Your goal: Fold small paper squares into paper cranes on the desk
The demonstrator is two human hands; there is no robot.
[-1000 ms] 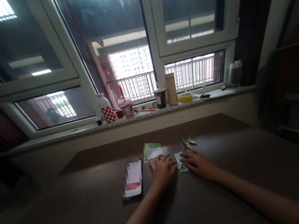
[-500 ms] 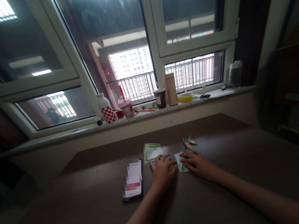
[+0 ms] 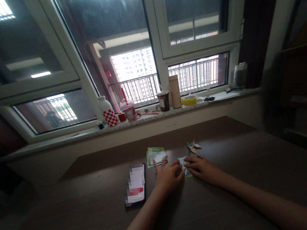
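Observation:
A small folded piece of printed paper [image 3: 187,172], white with green and blue, lies flat on the brown table between my two hands. My right hand [image 3: 202,167] rests on its right side with the fingers stretched out, covering part of it. From the left, my left hand [image 3: 169,175] touches the paper's edge with some fingertips; its other fingers are spread. A few green and white printed sheets [image 3: 155,154] lie just beyond my left hand. Behind my right hand stands a small folded paper figure [image 3: 193,146] with pointed tips.
A phone [image 3: 136,184] with a lit screen lies left of my left forearm. On the windowsill [image 3: 87,133] stand a checkered bottle [image 3: 109,115], a pink drink cup [image 3: 128,109], a dark drink cup [image 3: 163,101], a tan flask [image 3: 175,91], yellow tape [image 3: 190,100] and scissors [image 3: 209,99].
My left hand has shifted slightly right, its fingers now further over the folded paper's left edge and its index finger more raised. My right hand stays almost still on the paper.

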